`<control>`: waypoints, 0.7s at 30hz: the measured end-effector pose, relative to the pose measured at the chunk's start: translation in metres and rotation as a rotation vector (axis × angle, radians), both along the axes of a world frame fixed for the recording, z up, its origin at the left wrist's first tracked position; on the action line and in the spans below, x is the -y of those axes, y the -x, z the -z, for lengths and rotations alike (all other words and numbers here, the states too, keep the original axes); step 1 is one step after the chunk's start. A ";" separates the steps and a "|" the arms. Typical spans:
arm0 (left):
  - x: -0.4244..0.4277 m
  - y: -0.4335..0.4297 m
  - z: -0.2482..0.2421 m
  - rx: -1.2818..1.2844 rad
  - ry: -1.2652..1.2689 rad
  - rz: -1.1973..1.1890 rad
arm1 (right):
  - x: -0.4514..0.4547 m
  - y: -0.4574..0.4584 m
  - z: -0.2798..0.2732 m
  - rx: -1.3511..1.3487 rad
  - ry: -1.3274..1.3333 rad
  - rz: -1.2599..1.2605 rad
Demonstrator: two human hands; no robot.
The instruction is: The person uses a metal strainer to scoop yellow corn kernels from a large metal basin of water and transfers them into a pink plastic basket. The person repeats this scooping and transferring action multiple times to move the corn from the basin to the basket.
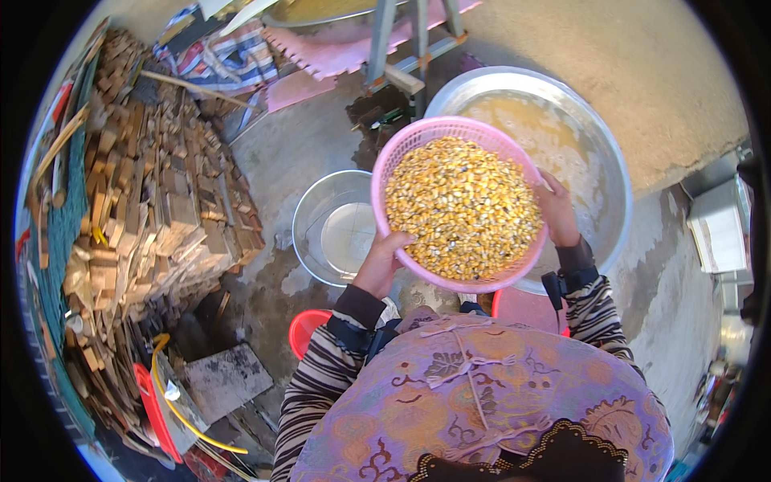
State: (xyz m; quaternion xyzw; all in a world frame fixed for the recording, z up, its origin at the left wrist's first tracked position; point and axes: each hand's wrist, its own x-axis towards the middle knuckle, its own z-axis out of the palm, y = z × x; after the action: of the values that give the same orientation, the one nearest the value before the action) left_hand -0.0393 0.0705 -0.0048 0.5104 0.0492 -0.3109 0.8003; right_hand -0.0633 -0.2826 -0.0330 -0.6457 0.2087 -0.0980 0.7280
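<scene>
Both my hands hold a pink plastic colander [390, 150] full of yellow corn kernels [464, 208]. My left hand [383, 260] grips its lower left rim, the thumb over the edge. On the right side, my right hand [558, 211] holds the rim, its fingers partly hidden. Behind and below the colander stands a wide metal basin [617, 156] with cloudy, yellowish water [560, 141]. An empty-looking round metal basin [310, 235] lies to the left on the floor, partly covered by the colander.
A large stack of firewood [174, 205] fills the left side. A metal stand [380, 45] rises at the top, beside pink foam mats [301, 90]. Near my body are a small red basin [307, 331] and another red container [524, 307]. A white box [720, 232] stands far right.
</scene>
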 end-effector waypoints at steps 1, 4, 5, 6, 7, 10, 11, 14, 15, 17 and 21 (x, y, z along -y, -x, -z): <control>0.000 0.000 0.000 0.021 0.007 0.007 | 0.000 0.000 -0.002 -0.016 0.021 0.013; 0.000 0.000 -0.001 0.007 0.005 0.005 | -0.002 -0.001 -0.005 -0.047 0.049 0.034; 0.000 0.000 -0.002 0.025 0.016 0.009 | -0.003 -0.001 -0.006 -0.062 0.045 0.042; 0.000 0.000 -0.002 0.013 -0.001 0.018 | -0.003 -0.001 -0.006 -0.030 0.029 0.021; -0.001 0.000 -0.003 0.003 -0.016 0.018 | -0.004 -0.001 -0.007 -0.039 0.057 0.035; -0.002 0.000 -0.004 0.009 -0.033 0.046 | -0.005 -0.002 -0.008 -0.043 0.076 0.048; -0.003 -0.001 -0.004 0.013 -0.033 0.047 | -0.006 -0.002 -0.008 -0.049 0.078 0.049; -0.002 -0.001 -0.004 0.047 -0.017 0.041 | -0.005 -0.002 -0.008 -0.060 0.091 0.042; -0.002 -0.001 -0.004 0.058 -0.010 0.035 | -0.005 -0.002 -0.007 -0.058 0.071 0.030; -0.001 -0.001 -0.003 0.069 -0.002 0.031 | -0.004 -0.002 -0.006 -0.065 0.106 0.037; -0.001 -0.002 0.001 0.073 0.013 0.030 | -0.001 -0.002 -0.002 -0.046 0.043 0.033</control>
State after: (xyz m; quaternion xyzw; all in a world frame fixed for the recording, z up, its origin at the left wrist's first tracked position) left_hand -0.0377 0.0717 -0.0053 0.5170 0.0102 -0.3044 0.8000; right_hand -0.0617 -0.2812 -0.0307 -0.6597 0.2339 -0.0994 0.7073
